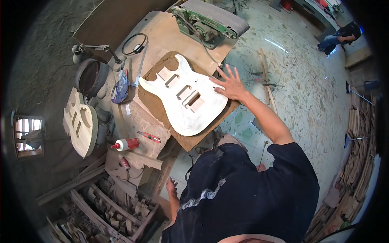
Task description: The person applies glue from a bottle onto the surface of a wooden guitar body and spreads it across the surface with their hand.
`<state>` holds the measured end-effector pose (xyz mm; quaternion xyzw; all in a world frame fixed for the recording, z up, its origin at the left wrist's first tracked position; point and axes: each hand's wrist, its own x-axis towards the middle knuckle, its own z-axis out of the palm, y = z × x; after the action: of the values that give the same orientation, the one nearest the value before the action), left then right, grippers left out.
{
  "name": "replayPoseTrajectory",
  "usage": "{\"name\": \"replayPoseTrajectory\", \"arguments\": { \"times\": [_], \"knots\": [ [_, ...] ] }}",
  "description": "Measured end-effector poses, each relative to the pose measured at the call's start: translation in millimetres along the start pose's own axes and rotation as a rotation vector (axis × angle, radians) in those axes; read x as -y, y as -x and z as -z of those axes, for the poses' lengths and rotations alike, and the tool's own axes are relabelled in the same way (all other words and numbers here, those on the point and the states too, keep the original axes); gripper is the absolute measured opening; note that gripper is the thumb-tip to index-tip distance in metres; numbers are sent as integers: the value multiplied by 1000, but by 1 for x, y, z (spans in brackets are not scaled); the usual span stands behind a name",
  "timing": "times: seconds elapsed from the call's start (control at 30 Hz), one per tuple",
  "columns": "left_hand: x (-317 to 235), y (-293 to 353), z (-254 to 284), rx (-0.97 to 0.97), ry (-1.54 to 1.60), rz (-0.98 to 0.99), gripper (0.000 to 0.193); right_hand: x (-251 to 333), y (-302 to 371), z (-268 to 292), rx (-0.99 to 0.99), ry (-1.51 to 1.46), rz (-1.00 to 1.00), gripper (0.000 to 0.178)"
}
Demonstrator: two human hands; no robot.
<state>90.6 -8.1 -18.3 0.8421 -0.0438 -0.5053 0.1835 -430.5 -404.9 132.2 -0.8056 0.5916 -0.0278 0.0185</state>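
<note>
A white-coated electric guitar body (190, 115) with two horns and several routed cavities lies flat on a brown cloth-like sheet (152, 99) on the workbench. My right hand (231, 86) is spread open over the right edge of the guitar body, its fingers stretched out across the surface and nothing in its grasp. Down by my left side hangs my left hand (172, 186), away from the bench. Its fingers are slightly bent and apart, and I see nothing in them.
On the left stand a bare wood guitar body (81, 123), a white glue bottle (126, 144), a red utility knife (149, 137) and a blue tool (120, 88). A green belt sander (210, 24) is at the back. Wood scraps fill a crate (117, 210); another person (342, 38) is far right.
</note>
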Motion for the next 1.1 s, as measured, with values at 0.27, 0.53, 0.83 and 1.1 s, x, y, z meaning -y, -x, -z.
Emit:
{"name": "replayPoseTrajectory", "arguments": {
  "times": [0.27, 0.53, 0.83, 1.1],
  "knots": [
    [12, 10, -16, -2, 44, 48, 75, 17, 24, 26, -44, -130, -9, 65],
    [17, 12, -18, 27, 42, 79, 78, 2, 50, 4, 80, -149, 113, 59],
    [-34, 23, -22, -28, 36, -53, 76, -11, 2, 19, -35, -94, -2, 68],
    [-9, 22, -23, -24, 1, 33, 72, 42, 31, 19, 35, -194, 321, 64]
  ]
}}
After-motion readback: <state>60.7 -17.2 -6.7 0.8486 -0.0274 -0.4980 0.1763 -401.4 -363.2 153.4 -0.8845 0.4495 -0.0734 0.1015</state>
